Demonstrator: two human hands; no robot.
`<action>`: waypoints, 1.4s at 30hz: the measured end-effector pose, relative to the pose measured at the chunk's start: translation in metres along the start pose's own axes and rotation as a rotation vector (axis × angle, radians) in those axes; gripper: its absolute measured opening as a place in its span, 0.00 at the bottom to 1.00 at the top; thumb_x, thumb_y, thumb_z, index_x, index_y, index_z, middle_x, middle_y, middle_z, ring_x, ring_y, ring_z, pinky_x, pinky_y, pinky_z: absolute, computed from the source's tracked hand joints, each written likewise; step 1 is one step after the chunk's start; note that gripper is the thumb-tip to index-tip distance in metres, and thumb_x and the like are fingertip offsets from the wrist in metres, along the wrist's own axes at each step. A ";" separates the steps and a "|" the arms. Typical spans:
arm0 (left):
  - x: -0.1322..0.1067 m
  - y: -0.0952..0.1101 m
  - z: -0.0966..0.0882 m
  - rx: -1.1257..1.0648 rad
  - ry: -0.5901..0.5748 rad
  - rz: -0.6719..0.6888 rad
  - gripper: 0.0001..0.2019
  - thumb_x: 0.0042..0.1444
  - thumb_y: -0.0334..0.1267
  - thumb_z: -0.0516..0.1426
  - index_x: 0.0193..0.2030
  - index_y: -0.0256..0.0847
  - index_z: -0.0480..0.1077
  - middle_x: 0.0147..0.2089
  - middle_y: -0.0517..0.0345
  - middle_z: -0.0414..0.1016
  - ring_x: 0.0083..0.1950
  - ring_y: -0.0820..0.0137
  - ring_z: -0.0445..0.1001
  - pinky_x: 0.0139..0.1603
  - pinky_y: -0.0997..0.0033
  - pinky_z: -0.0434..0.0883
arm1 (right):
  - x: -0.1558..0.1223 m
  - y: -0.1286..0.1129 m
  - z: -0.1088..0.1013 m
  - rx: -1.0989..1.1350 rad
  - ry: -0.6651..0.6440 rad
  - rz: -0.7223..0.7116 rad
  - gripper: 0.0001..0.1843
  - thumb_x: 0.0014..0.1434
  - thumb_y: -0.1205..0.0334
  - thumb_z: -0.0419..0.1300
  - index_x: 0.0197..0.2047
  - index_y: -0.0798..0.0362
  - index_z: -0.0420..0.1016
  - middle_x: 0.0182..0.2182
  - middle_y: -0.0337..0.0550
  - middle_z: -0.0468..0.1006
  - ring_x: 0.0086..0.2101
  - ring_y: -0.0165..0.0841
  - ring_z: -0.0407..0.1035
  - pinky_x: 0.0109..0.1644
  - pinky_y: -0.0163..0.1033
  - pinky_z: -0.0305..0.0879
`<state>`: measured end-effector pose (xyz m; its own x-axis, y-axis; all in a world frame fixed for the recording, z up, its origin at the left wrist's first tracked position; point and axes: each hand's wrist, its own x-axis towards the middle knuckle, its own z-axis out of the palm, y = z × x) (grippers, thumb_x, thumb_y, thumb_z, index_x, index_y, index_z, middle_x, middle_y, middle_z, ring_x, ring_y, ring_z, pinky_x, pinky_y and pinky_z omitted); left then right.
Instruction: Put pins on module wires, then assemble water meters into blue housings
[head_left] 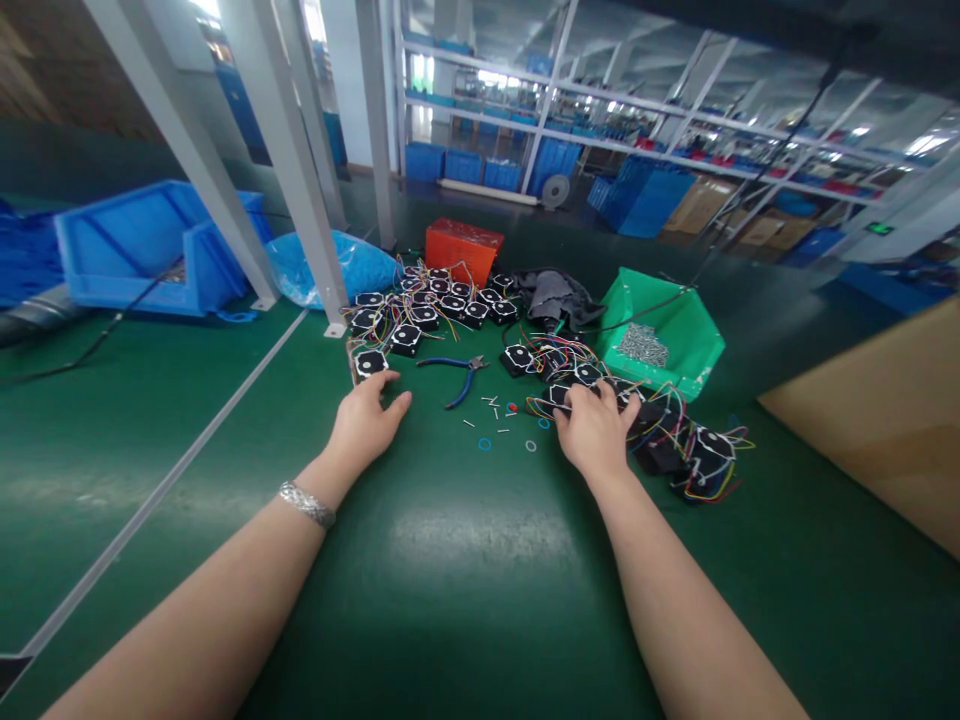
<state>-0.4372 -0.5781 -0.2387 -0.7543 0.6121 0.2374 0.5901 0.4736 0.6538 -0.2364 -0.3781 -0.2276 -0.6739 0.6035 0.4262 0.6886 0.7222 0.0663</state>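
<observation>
My left hand (365, 420) rests on the green table with its fingers loosely together, just below a small black fan module (370, 362) with coloured wires; it holds nothing. My right hand (595, 428) lies on top of a black fan module (559, 396) at the near edge of the right-hand pile (675, 445). The fingers are curled over it. Blue-handled pliers (457, 375) lie between both hands. Small metal pins and rubber rings (499, 420) are scattered below the pliers.
A second pile of fan modules (435, 310) sits further back by an orange box (461, 250). A green bin (664, 340) holds screws. A blue bag (337, 265), blue crates (150, 245), a metal post (300, 180) and cardboard (885, 420) surround the area.
</observation>
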 end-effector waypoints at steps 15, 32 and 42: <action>-0.037 0.045 0.024 -0.720 -0.283 0.013 0.24 0.42 0.31 0.58 0.50 0.40 0.63 0.53 0.48 0.64 0.48 0.65 0.67 0.40 0.68 0.69 | -0.013 -0.037 -0.034 1.132 -0.039 0.113 0.11 0.49 0.57 0.56 0.34 0.51 0.59 0.40 0.46 0.69 0.40 0.35 0.64 0.44 0.43 0.60; -0.038 0.060 0.016 -1.342 -0.345 -0.668 0.15 0.57 0.44 0.47 0.39 0.32 0.64 0.30 0.49 0.74 0.21 0.73 0.71 0.19 0.76 0.67 | -0.024 -0.068 -0.009 0.440 -0.362 -0.190 0.06 0.55 0.64 0.53 0.35 0.53 0.71 0.33 0.46 0.69 0.37 0.37 0.64 0.40 0.40 0.58; -0.047 0.059 0.029 -1.503 -0.417 -0.571 0.14 0.56 0.44 0.48 0.39 0.33 0.64 0.34 0.47 0.73 0.30 0.68 0.74 0.31 0.67 0.71 | -0.036 -0.079 -0.036 0.810 0.128 -0.212 0.05 0.55 0.66 0.53 0.29 0.55 0.68 0.28 0.42 0.68 0.32 0.31 0.63 0.38 0.38 0.59</action>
<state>-0.3588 -0.5601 -0.2320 -0.4915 0.8195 -0.2947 -0.6898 -0.1597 0.7062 -0.2568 -0.4693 -0.2160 -0.6983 0.4201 0.5796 0.1132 0.8643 -0.4901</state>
